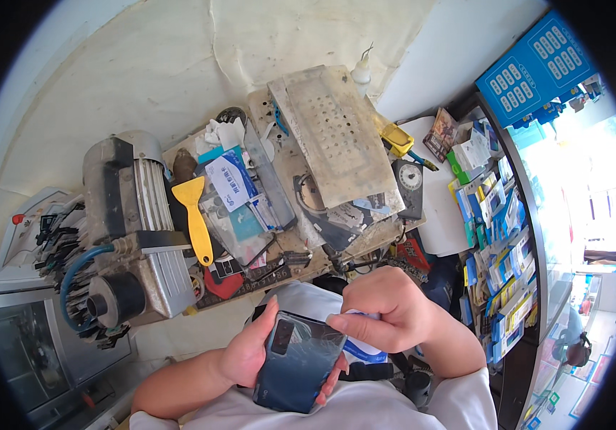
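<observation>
My left hand (245, 352) is wrapped around a dark smartphone (296, 369), its back facing up. The thumb lies along the left edge and fingertips show at the right edge. The phone's back has a camera block at its upper left and scratch-like or crack-like lines near the top. My right hand (387, 308) is closed, its thumb pressed at the phone's upper right corner. Whatever it pinches there is too small or hidden to name. A white and blue item (363, 348) shows just below the right hand; whether the fingers touch it is unclear.
Ahead stands a cluttered bench with a yellow scraper (195, 218), a white and blue card (230, 180) and a stained perforated plate (337, 136). A motor-driven pump (132, 229) stands at left. Many small boxes (498, 244) line the right side by a glass counter (566, 322).
</observation>
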Tool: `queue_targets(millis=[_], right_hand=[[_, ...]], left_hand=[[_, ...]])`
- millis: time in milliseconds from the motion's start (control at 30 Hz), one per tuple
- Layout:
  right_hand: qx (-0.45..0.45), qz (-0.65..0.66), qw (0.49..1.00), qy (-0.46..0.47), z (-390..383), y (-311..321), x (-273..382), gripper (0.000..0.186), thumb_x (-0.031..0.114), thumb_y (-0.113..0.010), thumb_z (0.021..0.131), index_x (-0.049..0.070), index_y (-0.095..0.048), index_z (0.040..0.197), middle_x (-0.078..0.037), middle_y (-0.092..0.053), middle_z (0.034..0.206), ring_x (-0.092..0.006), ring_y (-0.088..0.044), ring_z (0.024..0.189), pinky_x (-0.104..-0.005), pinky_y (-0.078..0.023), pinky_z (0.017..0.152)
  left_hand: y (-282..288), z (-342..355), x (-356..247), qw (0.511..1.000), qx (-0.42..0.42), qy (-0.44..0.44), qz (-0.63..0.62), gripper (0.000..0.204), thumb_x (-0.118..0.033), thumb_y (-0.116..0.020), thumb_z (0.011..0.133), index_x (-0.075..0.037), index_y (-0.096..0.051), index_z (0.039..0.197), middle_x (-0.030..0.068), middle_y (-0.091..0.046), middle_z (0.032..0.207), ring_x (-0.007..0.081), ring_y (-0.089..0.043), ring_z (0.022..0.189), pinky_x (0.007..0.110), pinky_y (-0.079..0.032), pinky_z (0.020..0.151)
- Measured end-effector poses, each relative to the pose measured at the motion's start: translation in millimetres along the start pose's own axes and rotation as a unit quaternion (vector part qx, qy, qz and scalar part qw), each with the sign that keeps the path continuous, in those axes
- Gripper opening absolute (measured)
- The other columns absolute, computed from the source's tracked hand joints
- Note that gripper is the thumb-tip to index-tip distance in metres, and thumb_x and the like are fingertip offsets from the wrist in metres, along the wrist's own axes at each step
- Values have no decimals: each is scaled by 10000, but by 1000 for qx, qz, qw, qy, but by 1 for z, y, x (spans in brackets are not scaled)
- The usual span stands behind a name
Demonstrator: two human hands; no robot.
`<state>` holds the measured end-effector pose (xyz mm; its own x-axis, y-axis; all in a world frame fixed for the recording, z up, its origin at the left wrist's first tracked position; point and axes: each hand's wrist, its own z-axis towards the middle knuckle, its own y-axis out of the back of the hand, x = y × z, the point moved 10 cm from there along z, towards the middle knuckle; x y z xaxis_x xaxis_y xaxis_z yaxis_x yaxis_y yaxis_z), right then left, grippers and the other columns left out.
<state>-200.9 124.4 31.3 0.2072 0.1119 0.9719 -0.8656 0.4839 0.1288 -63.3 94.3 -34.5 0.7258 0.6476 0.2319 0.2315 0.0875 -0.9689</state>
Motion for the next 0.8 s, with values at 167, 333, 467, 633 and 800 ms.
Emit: queue_targets(millis=[167,333,467,633,800], right_hand=[[16,-2,1000,-14,3,-2,-1,364,35,-714,886,17,-487,602,-109,-427,539,-307,-436,474,-411,-308,468],[49,4,999,-16,6,-7,-4,391,29,-704,889,9,-442,599,-123,-394,542,-320,-404,478,-420,-302,473],[56,4,998,-16,6,-9,-6,396,24,-694,893,3,-427,602,-130,-376,542,-326,-380,480,-425,-296,476],[73,17,997,-29,5,-11,-10,413,22,-692,896,0,-409,596,-129,-363,538,-327,-363,483,-423,-287,478],[70,24,997,-32,4,-12,-13,408,21,-694,897,1,-421,594,-126,-372,538,-311,-360,476,-415,-284,474]], left_hand=[[3,1,2,1000,-11,10,-24,1189,-929,-224,828,89,-438,1405,243,-559,1307,406,-623,1090,529,-457,997],[1,2,3,999,6,23,-29,1179,-916,-208,843,96,-435,1404,247,-562,1301,410,-623,1087,525,-463,990],[1,1,6,998,2,33,-49,1184,-909,-187,851,110,-432,1402,257,-574,1269,407,-626,1085,517,-469,990],[1,3,7,996,-2,36,-77,1191,-908,-170,852,117,-440,1396,262,-586,1241,400,-631,1083,511,-483,982],[2,5,8,997,0,38,-63,1197,-916,-172,844,114,-449,1388,261,-599,1215,397,-640,1067,506,-486,979]])
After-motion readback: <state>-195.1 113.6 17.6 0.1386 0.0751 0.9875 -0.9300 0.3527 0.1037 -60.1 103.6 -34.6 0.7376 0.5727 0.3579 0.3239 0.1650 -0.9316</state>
